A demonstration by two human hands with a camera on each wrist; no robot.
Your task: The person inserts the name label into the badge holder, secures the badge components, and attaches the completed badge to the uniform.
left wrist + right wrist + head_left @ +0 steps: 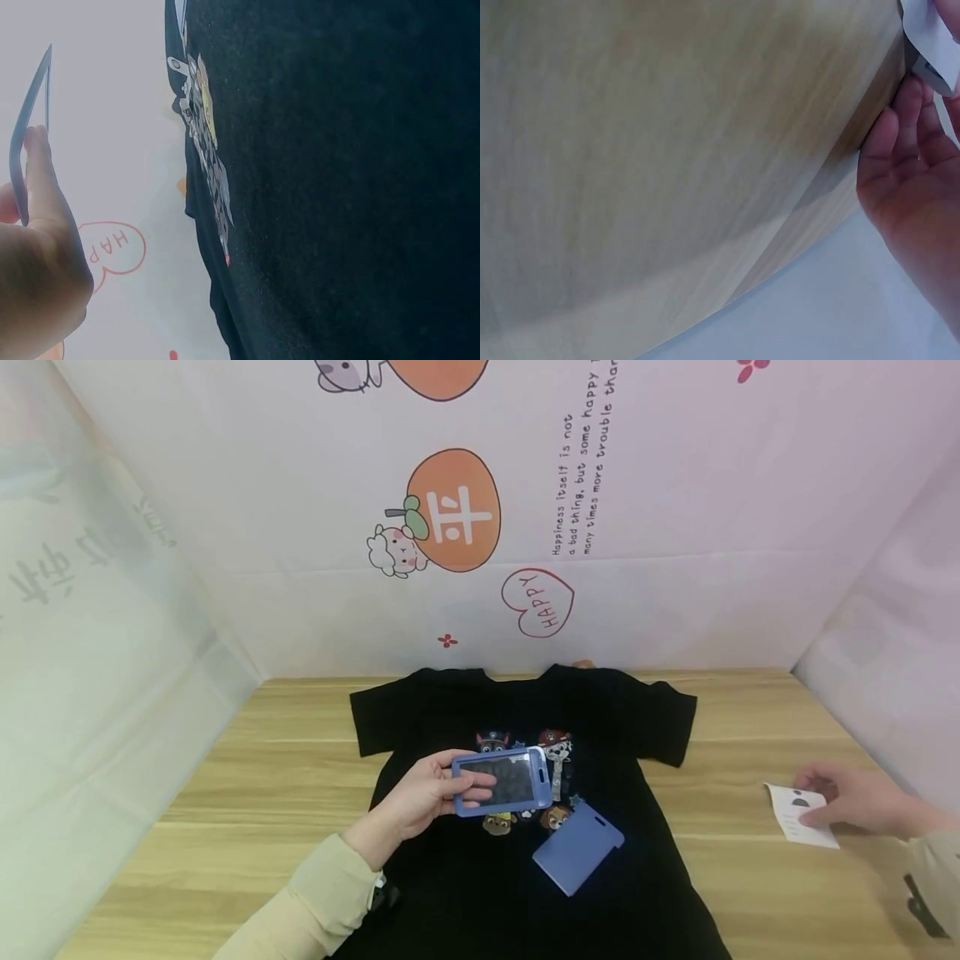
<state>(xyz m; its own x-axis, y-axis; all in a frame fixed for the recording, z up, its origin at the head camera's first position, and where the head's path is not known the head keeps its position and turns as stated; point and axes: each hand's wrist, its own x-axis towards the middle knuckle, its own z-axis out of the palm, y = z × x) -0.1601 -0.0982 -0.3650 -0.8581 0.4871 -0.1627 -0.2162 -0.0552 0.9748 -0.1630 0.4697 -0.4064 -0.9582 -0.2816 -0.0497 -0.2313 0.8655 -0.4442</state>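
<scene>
My left hand (422, 795) holds a blue badge holder frame (542, 783) with a clear window, thumb on the front and fingers behind, over the black T-shirt (465, 893). In the left wrist view the frame (18, 142) shows edge-on between thumb and fingers of the hand (45, 255). A separate blue back cover (576, 850) lies on the shirt, just right of and below the frame. Far to the right, my right hand (855, 802) pinches a small white printed paper (798, 822). That paper (930, 37) is partly cut off in the right wrist view, beside the hand (919, 180).
The T-shirt lies spread on a wood-grain table (285, 777), its cartoon print (555, 743) partly covered by the frame. White printed cloth (645, 610) hangs behind the table, with more cloth at both sides.
</scene>
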